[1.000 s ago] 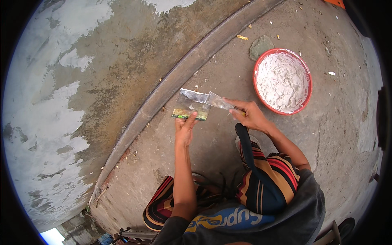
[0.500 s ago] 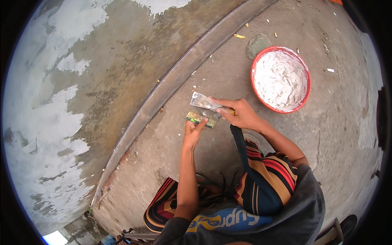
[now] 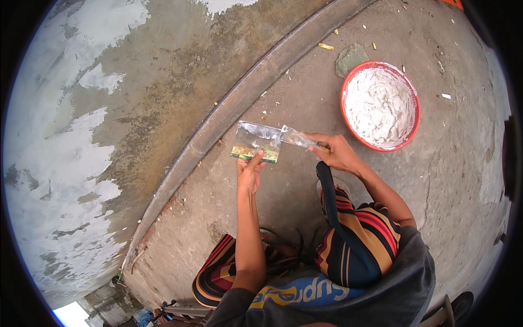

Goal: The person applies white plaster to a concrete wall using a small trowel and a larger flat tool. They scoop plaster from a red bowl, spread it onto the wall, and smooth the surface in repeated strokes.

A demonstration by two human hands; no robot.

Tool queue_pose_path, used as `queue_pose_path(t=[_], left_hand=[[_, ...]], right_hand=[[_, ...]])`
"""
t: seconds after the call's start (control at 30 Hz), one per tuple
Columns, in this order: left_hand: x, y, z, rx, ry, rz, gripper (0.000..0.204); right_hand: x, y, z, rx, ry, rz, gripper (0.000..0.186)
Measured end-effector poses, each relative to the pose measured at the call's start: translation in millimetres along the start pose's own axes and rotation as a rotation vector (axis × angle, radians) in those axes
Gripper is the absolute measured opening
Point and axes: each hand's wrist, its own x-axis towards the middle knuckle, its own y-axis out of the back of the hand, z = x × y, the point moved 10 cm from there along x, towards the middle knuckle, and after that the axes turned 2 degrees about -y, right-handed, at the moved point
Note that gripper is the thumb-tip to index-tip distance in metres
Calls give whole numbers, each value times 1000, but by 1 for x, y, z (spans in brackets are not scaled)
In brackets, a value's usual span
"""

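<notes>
My left hand grips a wide metal scraper by its worn yellow-green edge strip, thumb across it; white smears mark the blade. My right hand is closed on a putty knife with a yellow handle, its smeared blade tip at the right edge of the wide scraper. To the upper right of my hands, a red round basin holds thick white paste.
A plastered wall with patchy white coating fills the left side. A long ledge runs along its foot. A flat stone and scattered debris lie on the concrete floor. My folded legs in striped cloth are below.
Half a second ago the knife lay over the wide scraper. Since then my left hand has moved left and my right hand slightly right, leaving more of the wide blade uncovered.
</notes>
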Motion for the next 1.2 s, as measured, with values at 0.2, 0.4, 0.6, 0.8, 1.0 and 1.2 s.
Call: queue_pose_path(t=[0.2, 0.4, 0.6, 0.8, 1.0, 1.2], left_hand=[[-4, -15, -33, 324, 158, -108, 31], [2, 4, -30, 211, 78, -12, 26], [1, -2, -12, 19, 21, 21, 28], [-3, -11, -29, 97, 69, -23, 27], [2, 7, 0, 46, -17, 50, 26], [-6, -10, -41, 294, 106, -74, 23]], right_hand=[[18, -9, -27, -17, 110, 64, 42], [22, -1, -46, -37, 103, 46, 41], [5, -15, 1, 15, 93, 24, 41], [18, -13, -37, -34, 67, -9, 41], [8, -10, -11, -22, 64, 4, 42], [18, -18, -25, -24, -57, 5, 40]])
